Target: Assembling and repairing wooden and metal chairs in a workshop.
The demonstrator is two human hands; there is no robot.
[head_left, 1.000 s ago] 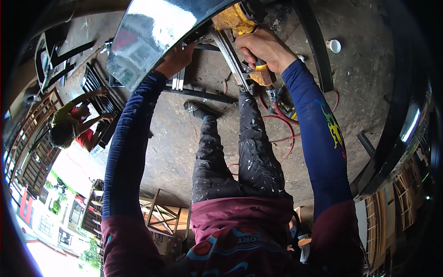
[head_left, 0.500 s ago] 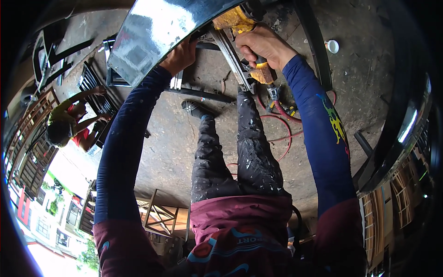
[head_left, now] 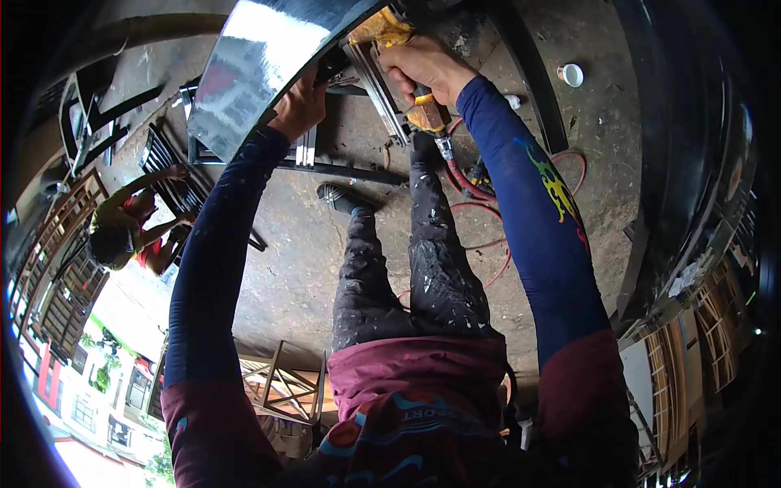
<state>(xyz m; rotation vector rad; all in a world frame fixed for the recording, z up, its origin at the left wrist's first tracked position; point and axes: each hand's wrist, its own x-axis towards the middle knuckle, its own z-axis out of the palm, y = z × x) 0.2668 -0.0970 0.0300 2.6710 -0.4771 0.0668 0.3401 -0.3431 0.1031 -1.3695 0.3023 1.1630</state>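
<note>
My right hand (head_left: 427, 65) is closed around the handle of a yellow pneumatic nail gun (head_left: 427, 120), whose top runs close under a glossy dark panel. A silver magazine slants down from the tool's head, and a red air hose (head_left: 468, 180) joins the handle's lower end. At the lower edge of the glossy panel (head_left: 268, 61), my left hand (head_left: 298, 112) is closed, with its fingertips partly hidden. The nose of the nail gun is out of sight, so contact with the panel cannot be told.
Dark metal-like frame bars (head_left: 350, 171) lie beyond my feet. A white cup (head_left: 571, 75) sits on the floor to the right. At left, another person (head_left: 122, 232) handles a dark slatted piece (head_left: 167, 163). Wooden frames (head_left: 281, 386) stand behind me, and the hose loops over the floor.
The nail gun and my right hand have shifted left in the picture. My left hand has slid slightly left and down along the panel's edge. The whole view has moved a little.
</note>
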